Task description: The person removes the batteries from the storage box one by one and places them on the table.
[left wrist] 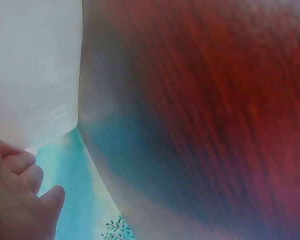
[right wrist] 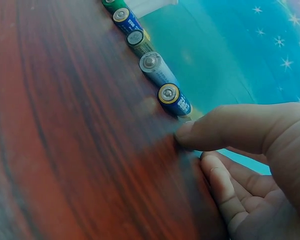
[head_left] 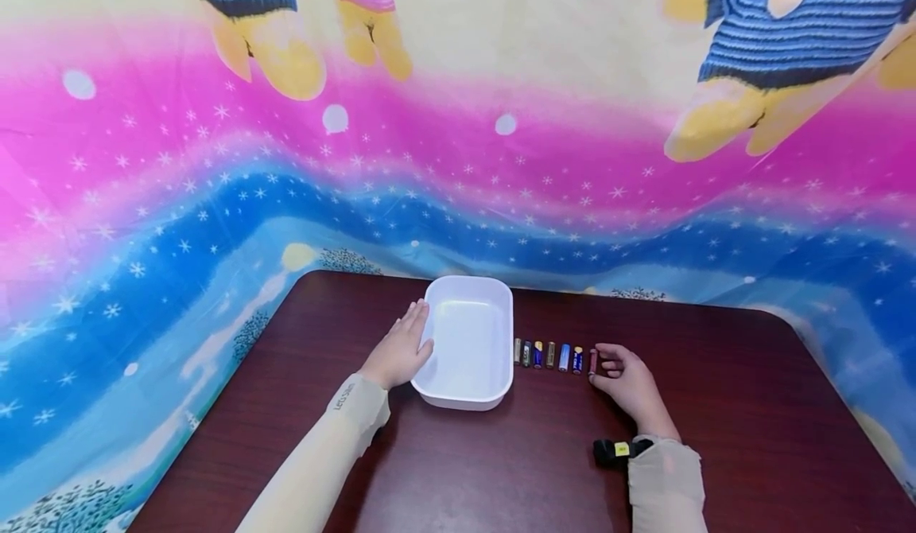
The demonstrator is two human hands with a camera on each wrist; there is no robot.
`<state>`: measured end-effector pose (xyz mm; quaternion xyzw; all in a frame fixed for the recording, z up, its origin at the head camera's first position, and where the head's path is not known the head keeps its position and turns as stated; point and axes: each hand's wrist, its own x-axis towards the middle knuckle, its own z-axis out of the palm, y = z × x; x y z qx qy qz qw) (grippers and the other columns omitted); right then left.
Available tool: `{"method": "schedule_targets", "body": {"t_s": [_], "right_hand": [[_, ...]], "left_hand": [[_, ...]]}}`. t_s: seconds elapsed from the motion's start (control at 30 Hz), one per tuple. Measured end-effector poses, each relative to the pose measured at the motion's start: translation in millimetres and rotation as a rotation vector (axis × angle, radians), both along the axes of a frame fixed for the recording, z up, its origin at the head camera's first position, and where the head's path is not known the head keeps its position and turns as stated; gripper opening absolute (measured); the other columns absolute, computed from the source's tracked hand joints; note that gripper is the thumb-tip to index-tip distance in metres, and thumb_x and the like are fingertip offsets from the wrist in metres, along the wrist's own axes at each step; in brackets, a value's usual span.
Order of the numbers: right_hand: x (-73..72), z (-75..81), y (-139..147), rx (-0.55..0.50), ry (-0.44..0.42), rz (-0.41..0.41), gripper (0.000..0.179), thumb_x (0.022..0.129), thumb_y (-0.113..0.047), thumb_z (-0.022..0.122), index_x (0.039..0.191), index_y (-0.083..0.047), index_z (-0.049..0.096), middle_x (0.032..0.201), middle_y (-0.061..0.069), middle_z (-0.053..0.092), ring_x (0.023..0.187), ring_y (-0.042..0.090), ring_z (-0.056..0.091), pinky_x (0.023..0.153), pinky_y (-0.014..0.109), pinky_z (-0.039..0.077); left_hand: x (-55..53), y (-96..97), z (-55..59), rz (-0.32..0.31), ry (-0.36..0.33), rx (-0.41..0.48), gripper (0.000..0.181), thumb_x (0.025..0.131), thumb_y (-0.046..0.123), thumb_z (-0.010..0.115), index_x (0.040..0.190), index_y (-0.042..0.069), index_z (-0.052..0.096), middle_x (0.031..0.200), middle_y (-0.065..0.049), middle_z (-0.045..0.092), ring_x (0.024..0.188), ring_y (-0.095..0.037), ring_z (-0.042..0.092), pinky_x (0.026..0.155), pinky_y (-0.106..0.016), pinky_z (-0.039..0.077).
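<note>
A white plastic tray (head_left: 467, 346) stands on the table. Along its left side lies my left hand (head_left: 396, 352), fingers straight and touching the wall; the left wrist view shows that hand (left wrist: 20, 192) beside the tray (left wrist: 35, 65). Several batteries lie in a row from the tray's right side. At the row's right end, my right hand (head_left: 633, 386) pinches a dark red battery (head_left: 592, 361) between thumb and fingers. Left of it are a blue-and-yellow battery (head_left: 576, 360) and a light blue battery (head_left: 564, 357). The right wrist view shows the thumb (right wrist: 190, 135) mostly hiding the pinched battery.
The dark brown wooden table (head_left: 458, 469) has rounded far corners. Behind it hangs a printed cloth (head_left: 458, 167) with bears and snowflakes. A black strap device (head_left: 610, 452) sits at the right wrist.
</note>
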<state>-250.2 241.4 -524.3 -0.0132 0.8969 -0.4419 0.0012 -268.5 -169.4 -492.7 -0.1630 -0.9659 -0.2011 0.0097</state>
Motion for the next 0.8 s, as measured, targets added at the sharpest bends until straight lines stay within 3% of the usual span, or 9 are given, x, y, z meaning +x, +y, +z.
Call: {"method": "schedule_targets", "body": {"t_s": [0.33, 0.67, 0.8], "right_hand": [[-2.9, -3.5, 6, -0.072, -0.041, 0.009, 0.064, 0.093, -0.011, 0.073, 0.149, 0.001, 0.044, 0.137, 0.03, 0.052, 0.12, 0.043, 0.055, 0.101, 0.057, 0.048], [-27.4, 8.2, 21, -0.05, -0.068, 0.075, 0.059, 0.102, -0.018, 0.062, 0.15, 0.006, 0.037, 0.134, 0.033, 0.051, 0.113, 0.043, 0.06, 0.089, 0.047, 0.057], [-35.7, 15.9, 32, 0.017, -0.073, 0.105, 0.059, 0.102, -0.02, 0.061, 0.149, 0.007, 0.037, 0.132, 0.034, 0.052, 0.11, 0.043, 0.061, 0.086, 0.048, 0.058]], "left_hand": [[-7.1, 3.1, 2.4, 0.0, -0.008, -0.07, 0.069, 0.107, 0.033, 0.045, 0.16, -0.002, 0.018, 0.168, -0.017, 0.017, 0.155, -0.03, 0.013, 0.123, -0.052, 0.021], [-15.6, 5.4, 10.9, 0.031, -0.049, -0.152, 0.08, 0.103, 0.042, 0.054, 0.16, -0.003, 0.02, 0.167, -0.017, 0.017, 0.154, -0.032, 0.017, 0.121, -0.057, 0.023], [-18.4, 6.5, 13.4, 0.036, -0.075, -0.146, 0.081, 0.102, 0.043, 0.056, 0.16, -0.001, 0.021, 0.167, -0.017, 0.018, 0.154, -0.032, 0.018, 0.12, -0.06, 0.023]]}}
